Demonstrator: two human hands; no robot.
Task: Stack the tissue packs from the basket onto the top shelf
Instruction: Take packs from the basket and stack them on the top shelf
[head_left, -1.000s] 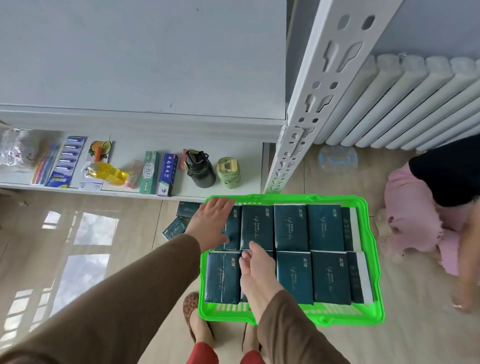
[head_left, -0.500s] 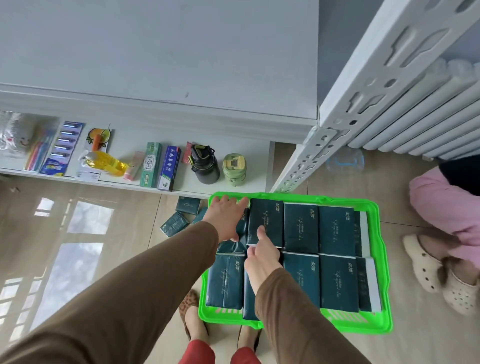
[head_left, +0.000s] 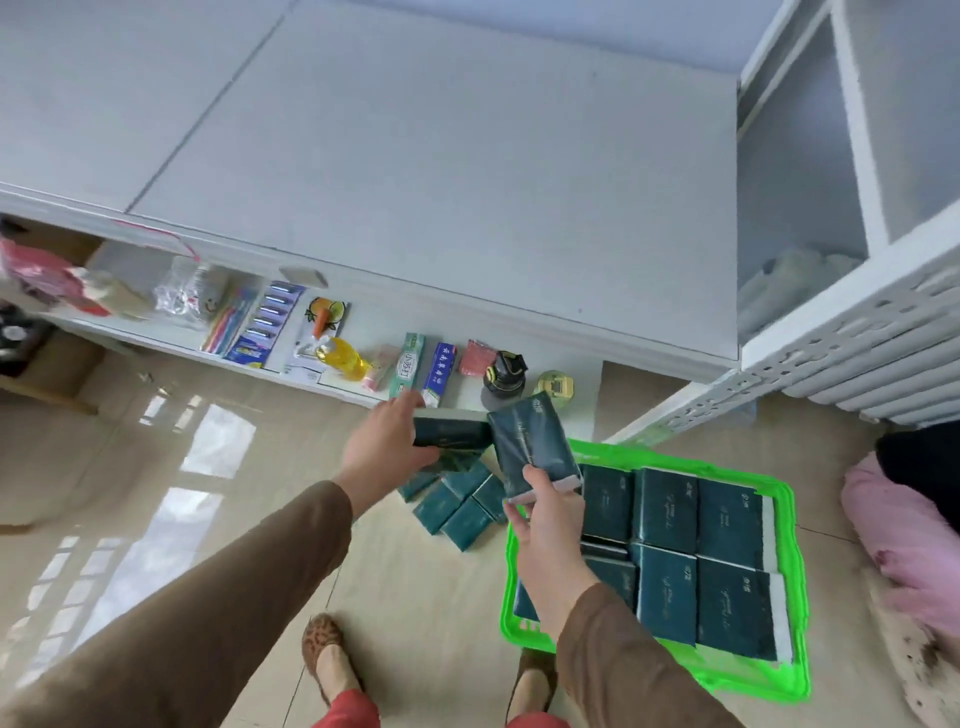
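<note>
A bright green basket (head_left: 795, 525) stands on the floor at the right, filled with several dark teal tissue packs (head_left: 667, 509). My left hand (head_left: 387, 447) grips one dark teal pack (head_left: 457, 432) lifted above the floor, left of the basket. My right hand (head_left: 545, 525) holds another pack (head_left: 530, 441) by its lower end, raised over the basket's near-left corner. The wide white top shelf (head_left: 415, 156) spreads above and beyond both hands.
Several small teal packets (head_left: 457, 506) lie on the floor left of the basket. The lower shelf (head_left: 576, 395) carries toothpaste boxes, a yellow bottle, toothbrushes, a dark flask and a green jar. A person in pink and black crouches at the right edge (head_left: 904, 530).
Both hands have come up out of the basket, each with a tissue pack, moving left and toward the shelf. The view has tilted up, showing more of the top shelf.
</note>
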